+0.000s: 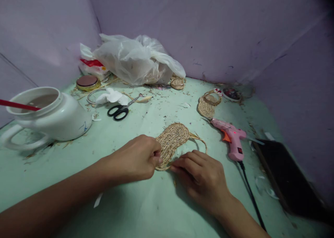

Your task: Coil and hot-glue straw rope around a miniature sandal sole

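Observation:
A sole-shaped piece of coiled straw cord lies on the green tabletop between my hands. My left hand is closed on its left edge, thumb and curled fingers at the near end. With fingers pinched together, my right hand grips the thin straw cord at the piece's near edge. A loose strand loops from the piece's far right side down behind my right hand. My fingers hide part of the near left edge.
To the right lie a pink glue gun with a black cable, a dark flat object and a small woven slipper. Black-handled scissors, a white pot and a round tin are left. A plastic bag sits behind.

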`<action>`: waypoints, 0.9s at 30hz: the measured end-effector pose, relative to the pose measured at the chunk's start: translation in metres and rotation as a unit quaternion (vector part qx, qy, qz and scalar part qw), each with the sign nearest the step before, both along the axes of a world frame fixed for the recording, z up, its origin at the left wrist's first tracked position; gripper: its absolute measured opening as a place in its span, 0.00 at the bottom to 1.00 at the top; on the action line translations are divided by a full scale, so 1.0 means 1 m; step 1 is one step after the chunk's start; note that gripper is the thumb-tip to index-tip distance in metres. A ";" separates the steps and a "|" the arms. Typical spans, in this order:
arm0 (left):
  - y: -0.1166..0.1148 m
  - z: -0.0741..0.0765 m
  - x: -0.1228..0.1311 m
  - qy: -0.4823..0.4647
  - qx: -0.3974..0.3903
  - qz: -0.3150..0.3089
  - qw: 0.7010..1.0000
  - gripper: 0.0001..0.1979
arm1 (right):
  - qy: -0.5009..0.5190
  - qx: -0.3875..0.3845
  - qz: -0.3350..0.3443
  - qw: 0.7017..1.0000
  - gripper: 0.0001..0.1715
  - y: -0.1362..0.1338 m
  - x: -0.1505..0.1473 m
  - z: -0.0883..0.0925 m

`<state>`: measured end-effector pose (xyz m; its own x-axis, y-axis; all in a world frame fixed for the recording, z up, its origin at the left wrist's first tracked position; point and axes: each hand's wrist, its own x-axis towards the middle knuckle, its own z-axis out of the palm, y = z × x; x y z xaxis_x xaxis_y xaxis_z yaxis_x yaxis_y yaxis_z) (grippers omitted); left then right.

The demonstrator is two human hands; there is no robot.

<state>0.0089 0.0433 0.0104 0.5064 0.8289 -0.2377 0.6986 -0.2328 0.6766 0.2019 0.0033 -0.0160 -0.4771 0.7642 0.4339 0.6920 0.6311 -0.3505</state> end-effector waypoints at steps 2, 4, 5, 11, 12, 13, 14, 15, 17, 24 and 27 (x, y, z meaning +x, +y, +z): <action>-0.001 0.001 0.001 0.017 0.008 -0.008 1.000 0.10 | -0.015 0.023 0.006 1.000 0.09 0.002 0.001 0.000; -0.001 0.000 0.002 0.042 0.019 -0.011 0.999 0.10 | -0.028 0.043 0.007 0.999 0.09 0.005 0.002 -0.001; -0.001 0.000 0.003 0.054 0.025 -0.012 0.998 0.09 | -0.033 0.046 0.009 0.998 0.09 0.006 0.002 -0.001; 0.000 -0.002 0.006 0.088 0.024 -0.016 0.996 0.08 | -0.009 0.004 -0.013 1.000 0.07 0.009 0.000 -0.007; 0.000 -0.002 0.006 0.091 0.021 -0.018 0.995 0.07 | 0.002 -0.007 -0.023 1.000 0.07 0.009 0.000 -0.008; 0.001 -0.002 0.006 0.094 0.018 -0.019 0.995 0.08 | 0.012 -0.020 -0.031 0.999 0.06 0.009 -0.001 -0.008; 0.001 -0.002 0.006 0.096 0.018 -0.021 0.995 0.08 | 0.022 -0.033 -0.035 0.999 0.06 0.009 -0.001 -0.009; 0.001 -0.002 0.006 0.098 0.018 -0.022 0.995 0.08 | 0.030 -0.045 -0.037 0.998 0.06 0.009 -0.001 -0.009; 0.002 -0.002 0.005 0.099 0.019 -0.025 0.995 0.08 | 0.042 -0.063 -0.038 0.996 0.06 0.009 0.000 -0.009; 0.000 0.003 0.007 0.117 0.027 -0.049 0.992 0.10 | 0.025 -0.016 -0.044 0.999 0.05 0.015 0.003 -0.010; -0.006 0.005 0.009 0.142 0.057 -0.048 0.987 0.09 | 0.000 0.036 -0.025 0.999 0.06 0.016 0.005 -0.008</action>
<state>0.0174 0.0377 0.0153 0.5103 0.8100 -0.2890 0.8272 -0.3705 0.4224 0.2064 0.0193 -0.0240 -0.4389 0.7543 0.4882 0.7234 0.6189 -0.3059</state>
